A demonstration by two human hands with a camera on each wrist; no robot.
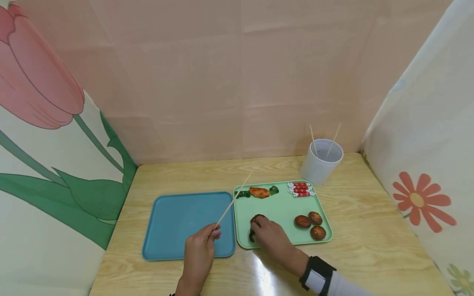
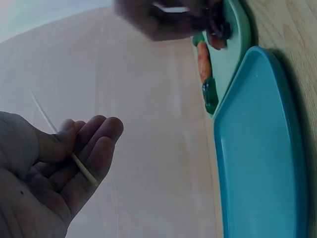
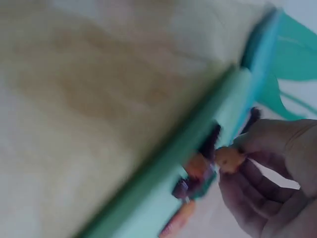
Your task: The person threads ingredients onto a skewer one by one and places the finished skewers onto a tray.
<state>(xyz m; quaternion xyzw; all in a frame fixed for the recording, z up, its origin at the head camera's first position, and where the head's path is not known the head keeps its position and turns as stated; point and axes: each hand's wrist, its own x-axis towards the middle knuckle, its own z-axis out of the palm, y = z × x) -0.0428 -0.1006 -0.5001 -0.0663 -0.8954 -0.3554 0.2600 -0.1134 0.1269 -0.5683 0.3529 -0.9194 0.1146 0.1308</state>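
Note:
A thin bamboo skewer [image 1: 235, 198] is pinched in my left hand [image 1: 199, 251], over the gap between the blue tray [image 1: 189, 222] and the green tray [image 1: 274, 210]. Its blunt end [image 2: 89, 177] shows beneath the thumb in the left wrist view. At the green tray's near left corner, my right hand [image 1: 273, 239] pinches a small orange piece with dark, arm-like ends [image 3: 229, 159], which looks like a baby octopus. More dark and orange pieces [image 3: 197, 166] lie close by; the fingers partly hide them in the head view.
Also on the green tray are an orange piece between dark green ones [image 1: 259, 192], red-and-white sticks [image 1: 300, 189] and three scored brown mushroom caps [image 1: 303, 221]. Behind it stands a white cup [image 1: 319, 168] with two skewers. Cloth walls border the wooden table [image 1: 363, 213].

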